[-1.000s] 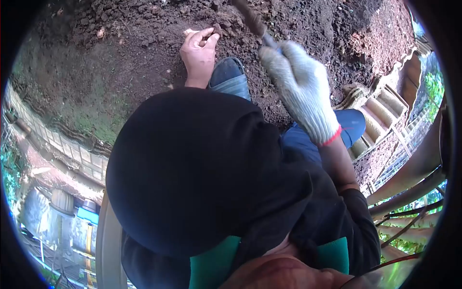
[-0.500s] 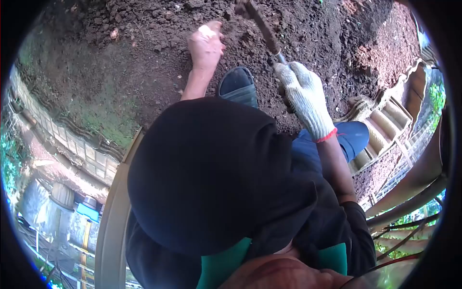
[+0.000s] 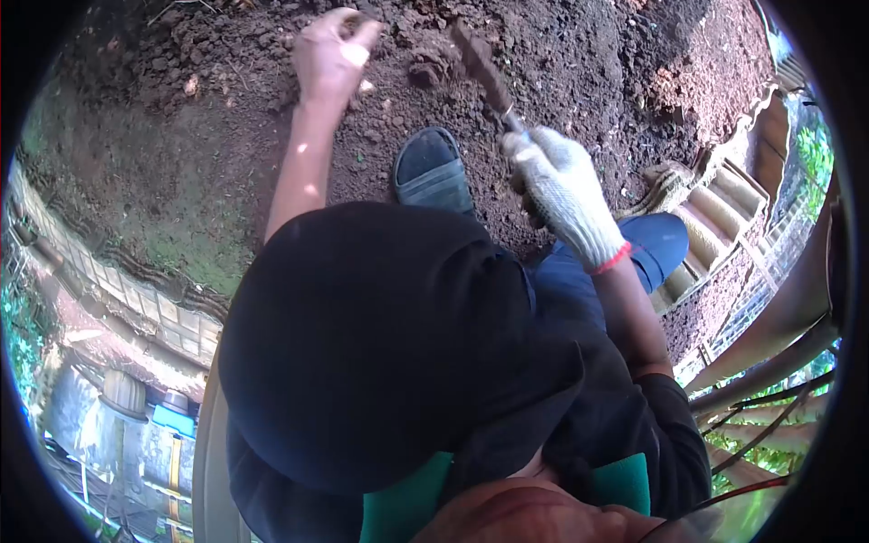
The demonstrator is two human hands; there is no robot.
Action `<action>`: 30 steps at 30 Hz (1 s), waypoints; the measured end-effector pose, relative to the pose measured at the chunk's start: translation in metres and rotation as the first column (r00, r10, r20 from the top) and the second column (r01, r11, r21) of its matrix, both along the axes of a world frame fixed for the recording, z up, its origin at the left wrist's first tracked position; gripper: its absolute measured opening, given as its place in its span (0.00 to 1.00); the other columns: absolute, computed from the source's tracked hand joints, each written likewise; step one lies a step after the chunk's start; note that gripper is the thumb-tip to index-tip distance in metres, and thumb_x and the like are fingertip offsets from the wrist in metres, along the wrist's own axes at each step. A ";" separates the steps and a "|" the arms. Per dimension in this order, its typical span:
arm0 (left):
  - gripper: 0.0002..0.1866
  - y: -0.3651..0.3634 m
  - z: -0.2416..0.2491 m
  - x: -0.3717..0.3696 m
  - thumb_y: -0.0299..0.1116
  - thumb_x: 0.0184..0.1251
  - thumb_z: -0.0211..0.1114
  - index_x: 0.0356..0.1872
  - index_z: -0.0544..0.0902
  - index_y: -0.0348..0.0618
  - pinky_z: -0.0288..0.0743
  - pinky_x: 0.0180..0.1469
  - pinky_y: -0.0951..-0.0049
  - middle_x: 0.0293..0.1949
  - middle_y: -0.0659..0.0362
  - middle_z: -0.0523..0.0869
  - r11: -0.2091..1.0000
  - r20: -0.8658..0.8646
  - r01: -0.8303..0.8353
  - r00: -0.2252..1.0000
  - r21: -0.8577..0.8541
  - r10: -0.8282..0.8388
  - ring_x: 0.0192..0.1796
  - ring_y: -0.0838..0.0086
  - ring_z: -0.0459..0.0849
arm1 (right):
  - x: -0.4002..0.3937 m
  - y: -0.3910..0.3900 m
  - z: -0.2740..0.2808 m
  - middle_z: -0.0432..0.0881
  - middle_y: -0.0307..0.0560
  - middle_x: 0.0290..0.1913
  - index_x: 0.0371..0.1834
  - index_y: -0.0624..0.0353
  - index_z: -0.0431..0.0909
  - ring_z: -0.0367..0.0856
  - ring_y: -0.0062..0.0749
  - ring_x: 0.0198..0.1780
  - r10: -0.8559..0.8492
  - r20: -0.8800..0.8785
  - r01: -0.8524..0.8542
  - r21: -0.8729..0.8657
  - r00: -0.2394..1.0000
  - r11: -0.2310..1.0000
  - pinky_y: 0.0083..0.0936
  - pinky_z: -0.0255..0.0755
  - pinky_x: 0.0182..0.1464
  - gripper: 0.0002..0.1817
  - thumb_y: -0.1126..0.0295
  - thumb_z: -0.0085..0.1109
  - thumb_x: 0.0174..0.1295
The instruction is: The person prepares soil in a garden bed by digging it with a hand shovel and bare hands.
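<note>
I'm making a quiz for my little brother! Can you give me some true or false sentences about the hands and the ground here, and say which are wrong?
1. The right hand wears a white knitted glove with a red edge. True.
2. The left hand wears a glove too. False: the left hand is bare.
3. The right hand grips a long, thin tool caked with brown soil. True.
4. The tool's tip touches the left hand. False: there is a gap between them.
5. A dark sandal with a wide strap shows between the forearms. True.
6. Both hands are above smooth white tiles. False: below them is crumbly brown soil.
</note>
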State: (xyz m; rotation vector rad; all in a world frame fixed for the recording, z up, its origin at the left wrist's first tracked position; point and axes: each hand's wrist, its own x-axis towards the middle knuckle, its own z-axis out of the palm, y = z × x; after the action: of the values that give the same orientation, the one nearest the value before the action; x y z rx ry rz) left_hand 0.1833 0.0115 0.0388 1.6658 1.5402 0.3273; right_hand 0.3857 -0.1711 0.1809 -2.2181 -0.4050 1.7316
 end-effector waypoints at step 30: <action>0.07 -0.115 -0.020 0.006 0.20 0.64 0.73 0.41 0.90 0.29 0.87 0.28 0.79 0.39 0.57 0.86 0.930 0.375 -0.282 0.856 -0.236 0.355 0.34 0.79 0.87 | 0.008 -0.019 -0.048 0.84 0.63 0.28 0.38 0.69 0.82 0.83 0.56 0.30 0.410 0.069 -0.416 0.174 0.909 0.893 0.45 0.75 0.38 0.31 0.44 0.54 0.72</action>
State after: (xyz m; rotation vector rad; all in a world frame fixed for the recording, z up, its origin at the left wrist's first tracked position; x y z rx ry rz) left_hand 0.1896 -0.1039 0.0191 1.1096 1.4665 0.6589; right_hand 0.3934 -0.1904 0.1332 -2.1333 -1.0695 1.7668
